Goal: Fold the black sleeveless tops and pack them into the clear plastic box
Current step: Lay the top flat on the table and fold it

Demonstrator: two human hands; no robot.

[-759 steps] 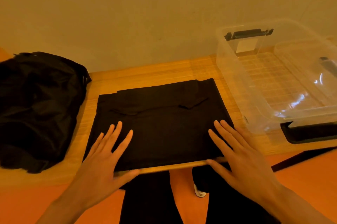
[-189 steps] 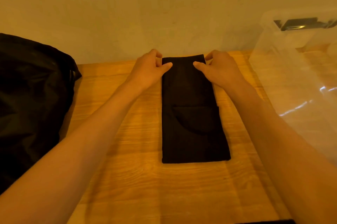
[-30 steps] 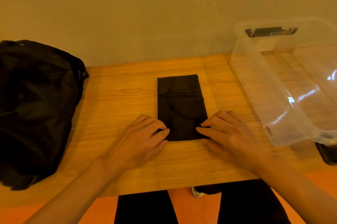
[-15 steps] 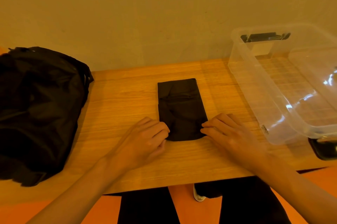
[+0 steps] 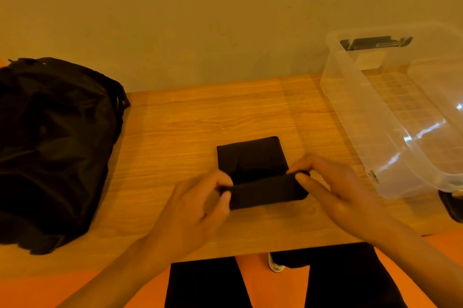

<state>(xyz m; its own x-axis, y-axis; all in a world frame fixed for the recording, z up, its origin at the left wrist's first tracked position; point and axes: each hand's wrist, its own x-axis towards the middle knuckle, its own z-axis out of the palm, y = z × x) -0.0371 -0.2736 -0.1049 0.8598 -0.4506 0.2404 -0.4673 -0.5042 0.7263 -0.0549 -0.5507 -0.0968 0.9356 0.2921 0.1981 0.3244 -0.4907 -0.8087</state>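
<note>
One folded black top (image 5: 250, 157) lay mid-table (image 5: 190, 127), its long axis running from the near edge toward the wall, near end lifted and turned back. The left hand (image 5: 190, 210) and right hand (image 5: 335, 195) each pinched one corner of that end. One clear box (image 5: 363, 132) stood to the right and one black bundle (image 5: 50, 145) to the left, with wood showing between.

Head-worn wide-angle cam looks fwd and down across a wooden table (image 5: 175, 127) toward a plain wall (image 5: 200, 7).

Close view from above the table's near edge: left hand (image 5: 190, 210) and right hand (image 5: 343, 197) sit low-centre w/ the folded black top (image 5: 250, 157) between them. Black bag (image 5: 50, 145) is at frame left, clear plastic box (image 5: 350, 112) is cut off at frame right, and the person's legs (image 5: 205, 282) are at bottom.
</note>
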